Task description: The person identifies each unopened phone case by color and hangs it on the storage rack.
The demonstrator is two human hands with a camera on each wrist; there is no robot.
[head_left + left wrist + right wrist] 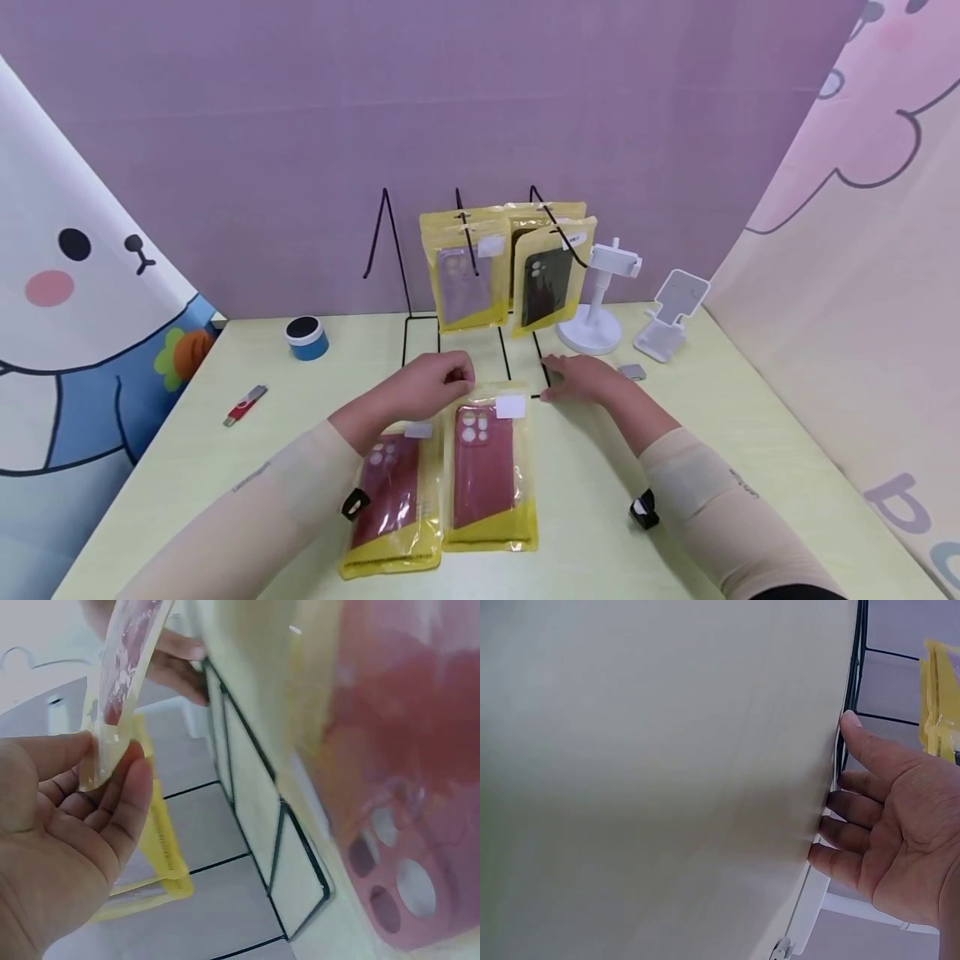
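Note:
My left hand [432, 387] pinches the top edge of a yellow-edged clear pouch [487, 467] holding a red phone case. In the left wrist view, thumb and fingers [75, 795] grip that pouch's end. A second pouched red phone case [390, 492] lies on the table to its left, below my left wrist. My right hand [581, 379] rests its fingertips on the table at the right side of the black wire rack's base [543, 358]. The right wrist view shows its thumb [866, 742] by the wire and the other fingers spread along the tabletop.
Several pouched phone cases [468, 283] hang from the rack's hooks. Right of them stand a white phone stand [592, 329] and a smaller white holder [671, 317]. A grey piece [632, 372] lies near my right hand. Leftward are a blue jar [307, 337] and a red USB stick [245, 406].

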